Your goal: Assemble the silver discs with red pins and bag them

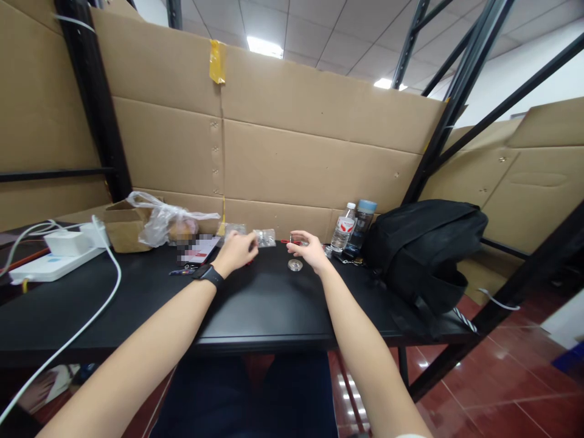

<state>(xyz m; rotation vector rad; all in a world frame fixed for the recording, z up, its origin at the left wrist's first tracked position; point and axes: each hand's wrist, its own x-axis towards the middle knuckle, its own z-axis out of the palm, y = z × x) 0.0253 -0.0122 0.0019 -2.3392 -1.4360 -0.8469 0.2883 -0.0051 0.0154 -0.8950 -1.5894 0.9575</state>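
My right hand (311, 250) is above the back of the black table (274, 310), its thumb and fingers closed around something small and thin that I cannot make out. Just below those fingertips a small round, shiny, clear-looking dish (295, 265) lies on the tabletop. To the left, my left hand (238, 250) is curled with its fingertips together; what they hold, if anything, is hidden. Small clear plastic packets (265, 238) lie right behind the left hand. A bit of red (285, 241) shows beside the right fingertips. A dark watch (208, 275) is on my left wrist.
At right stand a water bottle (343, 229), a blue-capped bottle (362, 226) and a black backpack (424, 261). At left are a small cardboard box (125, 228), a clear plastic bag (159, 222), a card (203, 249) and a white power strip (59, 264) with cables. A cardboard wall (292, 158) closes the back.
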